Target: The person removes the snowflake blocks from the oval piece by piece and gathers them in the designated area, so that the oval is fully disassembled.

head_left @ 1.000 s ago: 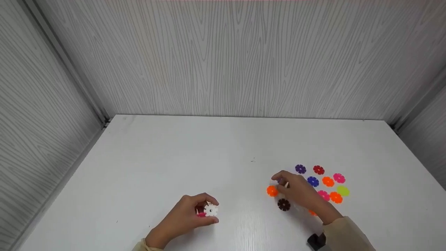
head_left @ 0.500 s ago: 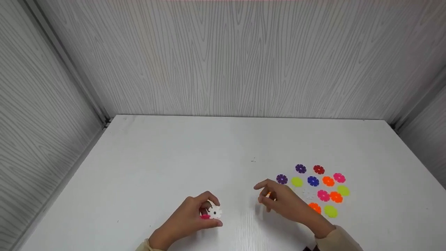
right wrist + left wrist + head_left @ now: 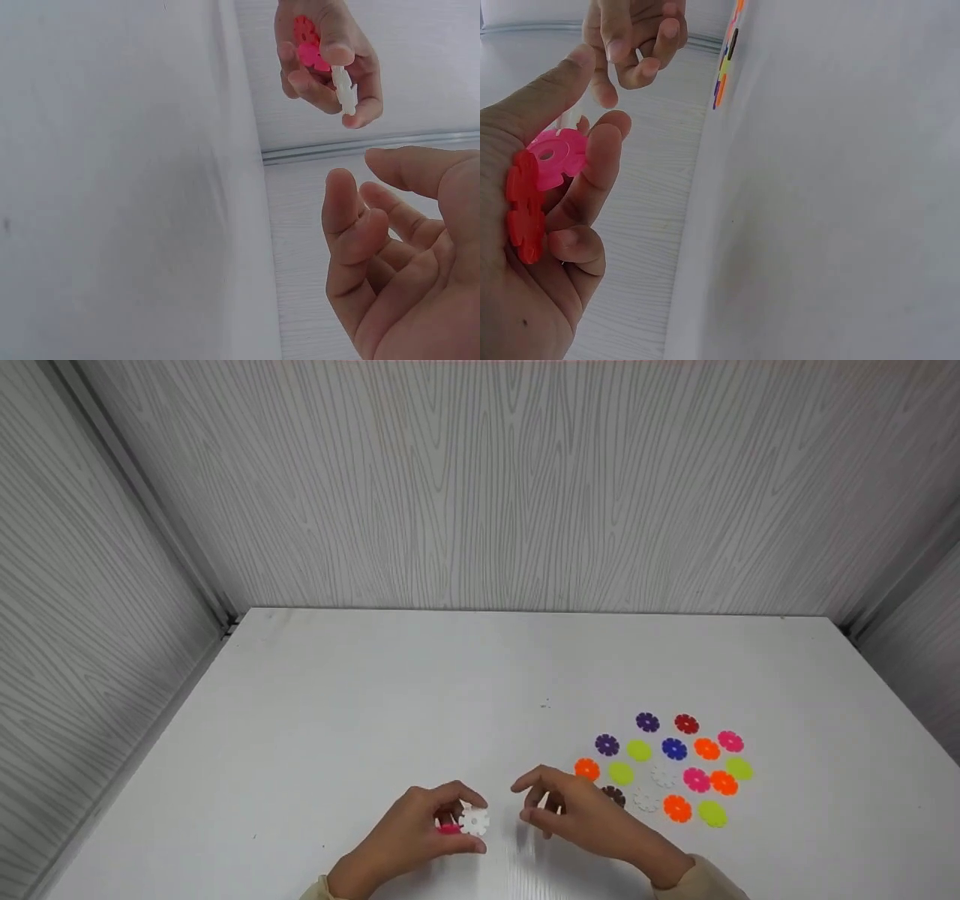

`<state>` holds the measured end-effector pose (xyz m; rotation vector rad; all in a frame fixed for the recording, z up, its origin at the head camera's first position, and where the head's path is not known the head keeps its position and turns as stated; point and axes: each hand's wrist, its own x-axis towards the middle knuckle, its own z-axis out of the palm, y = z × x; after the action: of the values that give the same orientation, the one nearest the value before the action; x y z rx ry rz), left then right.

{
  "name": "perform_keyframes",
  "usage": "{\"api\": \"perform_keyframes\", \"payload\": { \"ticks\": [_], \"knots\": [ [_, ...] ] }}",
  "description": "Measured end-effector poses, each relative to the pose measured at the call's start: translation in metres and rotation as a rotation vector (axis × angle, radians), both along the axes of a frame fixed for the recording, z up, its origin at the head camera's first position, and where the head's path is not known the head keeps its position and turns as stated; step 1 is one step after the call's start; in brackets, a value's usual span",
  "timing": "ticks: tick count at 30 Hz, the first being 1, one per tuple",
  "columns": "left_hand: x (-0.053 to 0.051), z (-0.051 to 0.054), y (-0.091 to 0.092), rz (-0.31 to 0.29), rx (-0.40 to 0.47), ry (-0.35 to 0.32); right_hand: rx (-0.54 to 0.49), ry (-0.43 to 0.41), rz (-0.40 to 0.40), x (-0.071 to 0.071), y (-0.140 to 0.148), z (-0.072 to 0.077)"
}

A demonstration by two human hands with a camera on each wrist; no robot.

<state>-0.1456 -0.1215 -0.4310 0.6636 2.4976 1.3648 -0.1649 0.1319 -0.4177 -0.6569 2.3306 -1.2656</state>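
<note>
My left hand (image 3: 416,826) grips a small chain of notched plastic discs. Its white disc (image 3: 474,821) stands on edge between thumb and index finger, facing the head camera. In the left wrist view a pink disc (image 3: 559,156) joins a red disc (image 3: 526,208) lying against the palm. My right hand (image 3: 577,810) hovers just right of the white disc, apart from it. Nothing shows between its loosely bent fingers, and the right wrist view also finds thumb and index finger (image 3: 342,202) apart.
Right of my right hand, several notched discs lie flat on the white table (image 3: 375,682): among them an orange disc (image 3: 587,769), a blue disc (image 3: 674,748), a yellow disc (image 3: 712,814) and a brown disc (image 3: 613,795) partly behind the hand. Wood-grain panels (image 3: 480,487) enclose the back and sides.
My right hand has moved left, away from the loose discs and towards my left hand. The left hand, still holding the joined discs, has shifted slightly right.
</note>
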Motion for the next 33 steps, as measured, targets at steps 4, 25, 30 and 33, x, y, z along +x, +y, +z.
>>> {"api": "perform_keyframes", "payload": {
  "ticks": [4,25,30,33],
  "knots": [
    [0.001,-0.001,0.001,-0.008,0.002,0.022,-0.01,-0.024,0.016,0.002,-0.004,0.0],
    [0.003,-0.001,0.009,0.001,-0.005,0.092,-0.015,-0.096,0.014,0.012,-0.021,-0.008],
    [0.004,-0.001,0.009,0.006,-0.006,0.078,-0.037,-0.106,0.008,0.014,-0.025,-0.01],
    [0.004,-0.001,0.009,0.006,-0.006,0.074,-0.065,-0.143,-0.002,0.014,-0.026,-0.011]
  ]
}}
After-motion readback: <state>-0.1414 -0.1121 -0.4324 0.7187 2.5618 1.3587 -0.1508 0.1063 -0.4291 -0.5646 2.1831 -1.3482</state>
